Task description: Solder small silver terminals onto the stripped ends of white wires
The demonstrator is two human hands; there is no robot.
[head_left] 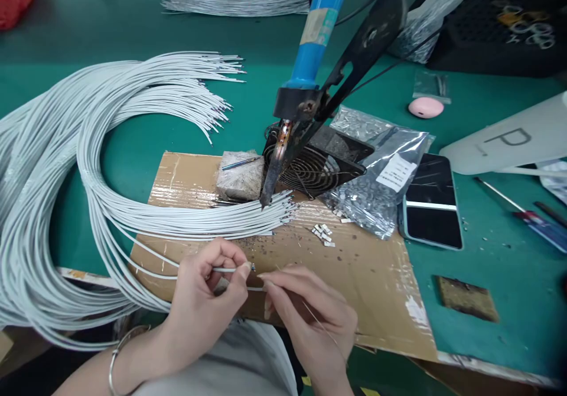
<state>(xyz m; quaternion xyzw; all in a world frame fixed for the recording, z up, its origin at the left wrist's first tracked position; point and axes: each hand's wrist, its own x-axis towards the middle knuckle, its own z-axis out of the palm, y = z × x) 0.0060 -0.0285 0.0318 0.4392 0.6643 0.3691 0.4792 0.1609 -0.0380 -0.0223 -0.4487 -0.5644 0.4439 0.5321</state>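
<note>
Cable is in our left hand, low over the card, on our side of the bundle. We pinch it between thumb and index, end poking out past the thumb toward the other hand. Tip looks dark, too small to read. Our right hand grips a thin wire between thumb and finger, tail trailing back across the hand. Those fingertips sit near the cable end, apart from it. A second white strand shows between the hands, can't tell which one has it.

Handling, our judgement: cable looks light, bendy, a bit springy, jacket smooth, so it may roll in a loose pinch. Best hold is on the jacket close behind the end, so little length wags. Keep skin off the tip, likely the fragile part. Run back to the left could tug, so we want slack. Wire looks thinner, probably kinks if pushed, so hold it short.

Around: iron angled down, tip over the bundle ends, can't tell if touching, treat as hot. White chips right of those ends, block behind the bundle, bag and phone off right
</note>
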